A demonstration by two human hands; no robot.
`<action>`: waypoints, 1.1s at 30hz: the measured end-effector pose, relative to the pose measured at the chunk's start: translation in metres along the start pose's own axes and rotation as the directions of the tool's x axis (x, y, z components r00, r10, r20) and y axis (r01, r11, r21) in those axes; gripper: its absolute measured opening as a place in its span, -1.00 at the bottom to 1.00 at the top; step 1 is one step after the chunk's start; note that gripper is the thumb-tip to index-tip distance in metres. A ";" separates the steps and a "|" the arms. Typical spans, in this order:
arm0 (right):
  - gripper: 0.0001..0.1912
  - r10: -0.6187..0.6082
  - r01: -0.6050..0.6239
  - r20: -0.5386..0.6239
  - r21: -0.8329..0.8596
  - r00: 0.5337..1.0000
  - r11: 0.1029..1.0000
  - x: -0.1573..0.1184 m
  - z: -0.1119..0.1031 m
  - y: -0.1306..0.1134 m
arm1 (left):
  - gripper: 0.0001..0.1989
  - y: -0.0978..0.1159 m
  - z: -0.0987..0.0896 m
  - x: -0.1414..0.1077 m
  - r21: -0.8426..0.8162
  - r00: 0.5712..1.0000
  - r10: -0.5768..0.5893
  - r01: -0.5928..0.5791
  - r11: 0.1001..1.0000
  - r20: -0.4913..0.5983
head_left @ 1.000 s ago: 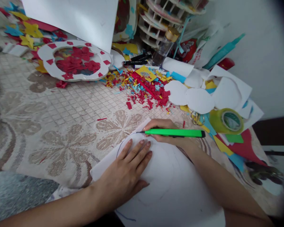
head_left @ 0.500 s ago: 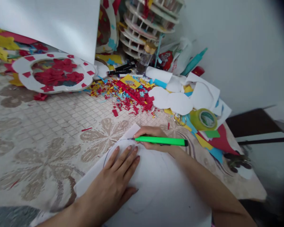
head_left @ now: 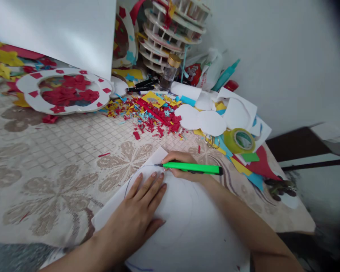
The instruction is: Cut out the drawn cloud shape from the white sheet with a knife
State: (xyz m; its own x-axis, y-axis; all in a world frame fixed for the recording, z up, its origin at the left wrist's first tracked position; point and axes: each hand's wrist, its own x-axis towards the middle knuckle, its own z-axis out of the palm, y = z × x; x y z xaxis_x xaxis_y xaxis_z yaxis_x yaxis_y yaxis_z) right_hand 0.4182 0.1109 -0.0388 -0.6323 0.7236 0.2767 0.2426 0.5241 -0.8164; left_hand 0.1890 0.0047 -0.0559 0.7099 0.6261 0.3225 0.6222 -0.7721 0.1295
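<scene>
And the tool [head_left: 195,167] is creeping along, its tip edging rightward past the left hand [head_left: 138,207], so the curve [head_left: 132,178] is apparently being traced further round. The right hand [head_left: 183,156] is clamping the tool close to that tip, its tail pointing toward three o'clock. From this grip the paper [head_left: 184,226] is spreading toward six o'clock, the left hand pressing flat on it at eight.

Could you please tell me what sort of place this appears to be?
It looks like a craft table, perhaps at home: coloured paper scraps lie heaped on a patterned cloth, with a roll of tape nearby, and the right hand holds a green tool at a white sheet.
</scene>
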 end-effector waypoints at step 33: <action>-0.79 0.228 -0.268 0.201 0.204 0.953 0.942 0.007 -0.032 0.011 | -0.27 0.002 -0.005 0.002 -0.023 0.998 -0.015 0.017 1.000 0.057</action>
State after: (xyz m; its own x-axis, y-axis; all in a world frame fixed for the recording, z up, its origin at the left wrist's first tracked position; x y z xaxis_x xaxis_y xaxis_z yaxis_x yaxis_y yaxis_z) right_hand 0.4399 0.1357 -0.0294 -0.6947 0.7189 -0.0241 0.2482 0.2082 -0.9461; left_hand 0.1901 0.0042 -0.0506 0.7180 0.6431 0.2664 0.6262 -0.7639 0.1563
